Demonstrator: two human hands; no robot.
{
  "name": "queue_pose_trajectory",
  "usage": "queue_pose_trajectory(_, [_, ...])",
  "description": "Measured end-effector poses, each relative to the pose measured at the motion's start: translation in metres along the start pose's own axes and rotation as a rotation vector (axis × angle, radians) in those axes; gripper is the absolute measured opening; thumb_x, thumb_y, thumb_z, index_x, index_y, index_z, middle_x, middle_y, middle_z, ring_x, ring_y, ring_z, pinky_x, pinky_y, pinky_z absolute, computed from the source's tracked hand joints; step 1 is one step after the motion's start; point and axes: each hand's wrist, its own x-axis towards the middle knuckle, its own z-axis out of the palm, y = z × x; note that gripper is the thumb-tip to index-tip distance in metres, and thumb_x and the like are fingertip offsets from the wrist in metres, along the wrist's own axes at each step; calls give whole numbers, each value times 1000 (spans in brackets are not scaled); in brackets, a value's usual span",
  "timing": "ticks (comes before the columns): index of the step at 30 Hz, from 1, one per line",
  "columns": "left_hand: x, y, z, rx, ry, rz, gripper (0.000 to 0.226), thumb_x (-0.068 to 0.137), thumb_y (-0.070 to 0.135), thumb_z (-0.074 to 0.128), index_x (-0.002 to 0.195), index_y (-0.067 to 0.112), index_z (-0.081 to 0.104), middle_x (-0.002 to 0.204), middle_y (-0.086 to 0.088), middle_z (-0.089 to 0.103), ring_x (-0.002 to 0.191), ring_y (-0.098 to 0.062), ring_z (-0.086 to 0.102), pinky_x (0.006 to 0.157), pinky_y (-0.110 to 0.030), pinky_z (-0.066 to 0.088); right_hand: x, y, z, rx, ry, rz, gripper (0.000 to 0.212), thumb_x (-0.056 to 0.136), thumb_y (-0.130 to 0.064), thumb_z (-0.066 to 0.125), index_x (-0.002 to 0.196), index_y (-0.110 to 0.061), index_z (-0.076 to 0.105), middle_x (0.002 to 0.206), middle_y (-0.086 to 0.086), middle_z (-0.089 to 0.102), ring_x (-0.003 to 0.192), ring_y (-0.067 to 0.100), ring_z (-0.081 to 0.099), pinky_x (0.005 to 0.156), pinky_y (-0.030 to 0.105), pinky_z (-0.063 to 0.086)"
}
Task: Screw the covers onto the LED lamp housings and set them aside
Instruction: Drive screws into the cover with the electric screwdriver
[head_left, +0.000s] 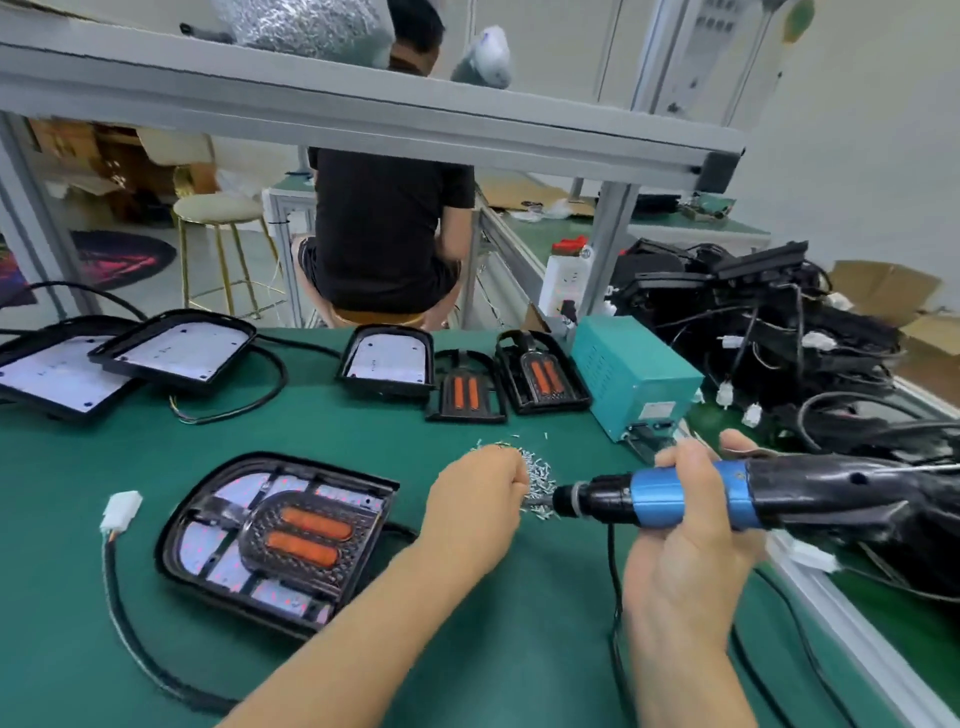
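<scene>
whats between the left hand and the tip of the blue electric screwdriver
In the head view, a pile of small silver screws lies on the green mat between the left hand and the blue electric screwdriver.

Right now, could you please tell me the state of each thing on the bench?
Near lamp housing: cover seated on it.
Screw pile: loose on the mat.
Left hand: fingers curled into the screws.
Right hand: gripping the screwdriver.

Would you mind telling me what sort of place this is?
Probably a small lamp assembly workshop: a green-matted workbench, black LED lamp housings awaiting covers, a loose pile of small silver screws, and a blue-banded electric screwdriver.
</scene>
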Motion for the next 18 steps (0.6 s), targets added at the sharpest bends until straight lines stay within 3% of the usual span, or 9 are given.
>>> queue_pose_trajectory(6, [16, -21, 30, 320, -21, -131, 21, 91, 14, 48, 90, 25, 66, 104, 4, 63, 100, -20, 55, 83, -31, 36, 25, 2, -12, 32, -26, 40, 28, 76, -11, 68, 98, -25, 57, 76, -10, 59, 73, 8, 58, 74, 19, 50])
queue_pose_trajectory(9, [20, -27, 32, 339, -14, -131, 20, 90, 17, 53, 89, 28, 69, 99, 9, 65, 101, -17, 54, 81, -30, 32, 28, 7, -16, 27, -9, 73, 29, 81, -5, 69, 97, -26, 57, 75, -12, 59, 73, 8, 58, 79, 25, 49])
queue_pose_trajectory(12, [20, -29, 30, 329, -31, -147, 26, 89, 10, 52, 79, 31, 64, 92, 9, 67, 98, -17, 53, 76, -29, 29, 31, 9, -17, 45, 5, 111, 31, 81, -4, 69, 97, -27, 57, 74, -11, 59, 72, 8, 58, 75, 22, 49])
queue_pose_trajectory(15, [19, -30, 32, 325, -42, -149, 28, 90, 8, 44, 78, 26, 62, 89, 7, 64, 91, -18, 54, 83, -31, 35, 35, 10, -17, 75, -21, 133, 27, 87, -2, 65, 95, -27, 57, 71, -12, 60, 69, 7, 59, 70, 19, 50])
queue_pose_trajectory(18, [17, -33, 30, 250, -35, -158, 24, 92, 13, 45, 84, 30, 61, 95, 9, 62, 98, -18, 53, 88, -32, 33, 40, 10, -14, 92, -44, 166, 27, 89, -1, 61, 93, -27, 56, 71, -13, 60, 69, 7, 58, 68, 18, 50])
